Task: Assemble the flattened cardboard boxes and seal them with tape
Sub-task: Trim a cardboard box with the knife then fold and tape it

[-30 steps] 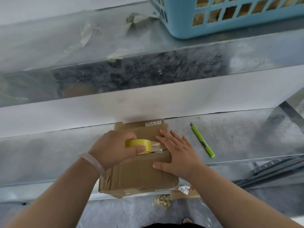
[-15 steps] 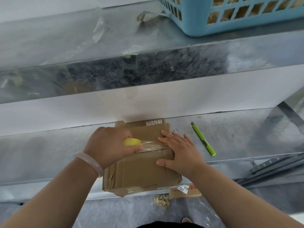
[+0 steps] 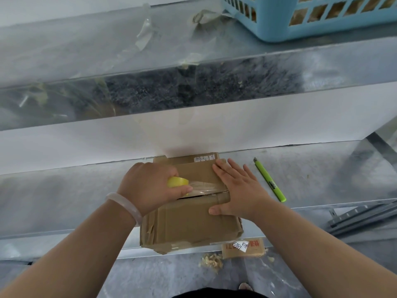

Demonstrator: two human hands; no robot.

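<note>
Cardboard box [image 3: 189,224] sits flat side up on the metal shelf [image 3: 64,201], its far edge against the white wall and its near corner poking over the shelf lip. From the head camera, the left hand [image 3: 148,188] is curled round a yellow tape roll [image 3: 177,182], thumb laid along it, right over the top seam. A clear strip of tape [image 3: 206,187] stretches from the roll toward the right hand [image 3: 238,190], which lies flat with fingers straight and slightly fanned, pressing down the box's right end. A dark slit shows between the two top flaps, so I'd say the seam is only partly sealed.

This box looks light, worn and soft at the corners, with old tape peeling on its left side. It will probably flex under pressure, so it is best steadied with a flat palm near the seam, not squeezed at the edges. The tape looks thin and apt to wrinkle.

A green utility knife [image 3: 269,179] lies just right of the box, apart from it. A blue basket [image 3: 300,24] stands on the shelf above.
</note>
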